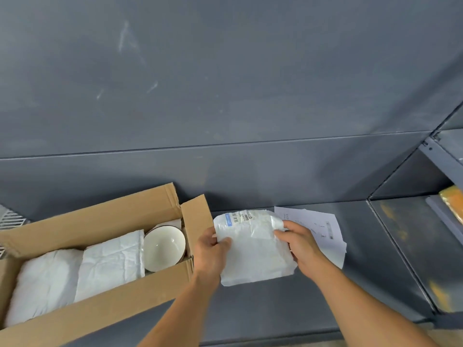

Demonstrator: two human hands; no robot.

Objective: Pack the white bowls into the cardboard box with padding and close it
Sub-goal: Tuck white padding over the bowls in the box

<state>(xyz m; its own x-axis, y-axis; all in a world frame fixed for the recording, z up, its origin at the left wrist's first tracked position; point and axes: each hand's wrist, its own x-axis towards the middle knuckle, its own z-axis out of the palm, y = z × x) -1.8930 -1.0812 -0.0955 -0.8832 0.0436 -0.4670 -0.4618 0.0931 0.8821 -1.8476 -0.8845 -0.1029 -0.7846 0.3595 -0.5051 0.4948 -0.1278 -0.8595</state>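
Now padding: left hand and right hand clamped on crinkled white padded mailer; next, over white ceramic bowl in open brown cardboard box, left of hands.

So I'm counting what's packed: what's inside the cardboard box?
Inside the cardboard box: one uncovered white bowl at its right end and two white padded bundles beside it. Their contents are hidden.

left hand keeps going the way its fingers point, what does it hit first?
Probably the box's upright end flap, just beyond the left hand gripping the white mailer. Depth is unclear.
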